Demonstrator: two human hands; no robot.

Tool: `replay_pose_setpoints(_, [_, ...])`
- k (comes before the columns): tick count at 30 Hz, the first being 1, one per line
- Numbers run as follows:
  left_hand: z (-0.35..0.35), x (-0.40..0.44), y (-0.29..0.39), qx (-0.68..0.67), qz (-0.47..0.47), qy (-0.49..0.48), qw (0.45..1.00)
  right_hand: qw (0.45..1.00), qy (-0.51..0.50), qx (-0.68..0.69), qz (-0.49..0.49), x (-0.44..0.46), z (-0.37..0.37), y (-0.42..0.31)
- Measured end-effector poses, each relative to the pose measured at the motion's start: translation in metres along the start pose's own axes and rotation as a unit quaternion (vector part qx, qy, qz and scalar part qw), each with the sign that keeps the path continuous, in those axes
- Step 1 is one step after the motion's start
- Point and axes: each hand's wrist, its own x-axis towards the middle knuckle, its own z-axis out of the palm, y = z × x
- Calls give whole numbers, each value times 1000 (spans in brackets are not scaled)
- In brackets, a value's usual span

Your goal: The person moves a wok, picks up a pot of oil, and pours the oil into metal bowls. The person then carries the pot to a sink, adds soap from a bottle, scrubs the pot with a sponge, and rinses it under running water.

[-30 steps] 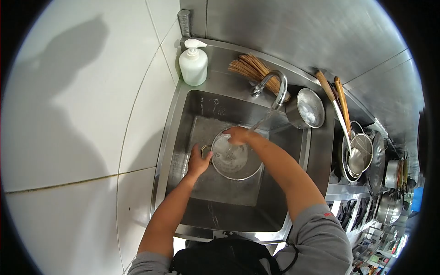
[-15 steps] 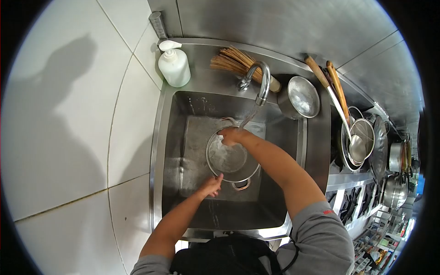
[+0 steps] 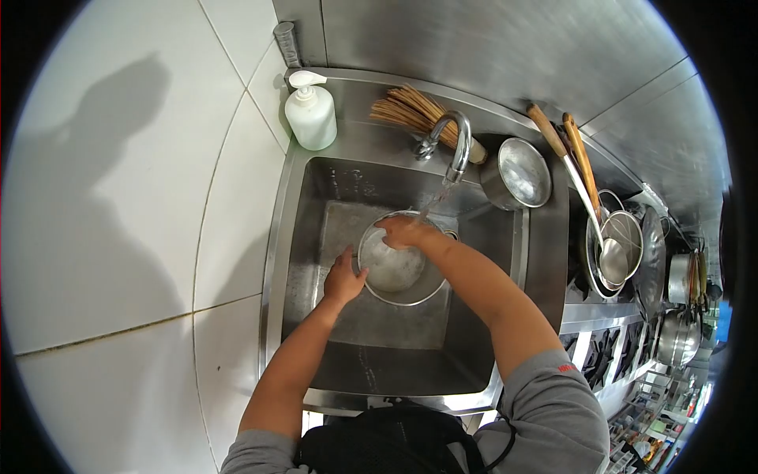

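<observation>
A round metal pot with a side handle sits in the sink basin, with cloudy, whitish water inside. My left hand grips the pot's left edge, thumb by the rim and fingers along the outside. Inside the pot, near its upper left wall, is my right hand, its fingers bent down; what they hold, if anything, is hidden. Water runs from the curved faucet down by the right wrist.
A white pump bottle stands on the sink's back left corner. Behind the faucet lies a bamboo brush. A metal pan leans at the back right, and ladles and strainers sit in a bowl farther right.
The pot has turned, so a handle that was at the front now shows at the right. My left hand has moved up to the pot's left side. My right hand stays inside.
</observation>
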Motion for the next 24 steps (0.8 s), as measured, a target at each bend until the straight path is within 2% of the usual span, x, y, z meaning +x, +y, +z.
replay_pose_setpoints(3, [-3,-12,13,75,6,-21,997,999,-13,15,29,6,3,4])
replay_pose_setpoints(5, [5,-26,17,80,-116,-92,986,999,-36,-11,39,7,4,5])
replay_pose_setpoints(7, [34,-52,-4,58,-4,-130,990,997,-57,-37,44,11,6,5])
replay_pose_setpoints(8, [26,-57,6,60,-5,-129,990,998,-40,-24,49,11,12,8])
replay_pose_setpoints(9, [19,-65,15,-25,-115,-281,953,998,-23,-10,56,12,17,11])
replay_pose_setpoints(10, [14,-71,20,-109,-221,-422,873,998,-25,-7,56,8,18,9])
replay_pose_setpoints(11, [13,-69,15,-87,-201,-390,894,998,-26,-30,49,4,18,9])
replay_pose_setpoints(12, [17,-62,4,-87,-202,-392,893,997,-26,-53,42,1,17,8])
replay_pose_setpoints(14, [26,-42,-17,-24,-108,-145,983,998,-15,-48,27,-2,17,7])
replay_pose_setpoints(15, [27,-35,-20,-26,-108,-145,983,999,-3,-47,10,-3,16,6])
replay_pose_setpoints(17, [17,-19,-13,-51,-123,-18,991,998,-8,-60,4,-2,15,2])
replay_pose_setpoints(18, [12,-15,-10,-52,-124,-15,991,997,-11,-70,-1,-1,15,-1])
replay_pose_setpoints(20, [2,-11,0,12,-66,77,995,995,-5,-99,-15,2,17,-3])
replay_pose_setpoints(24, [-3,-7,4,62,8,48,997,993,21,-109,-27,-1,12,-8])
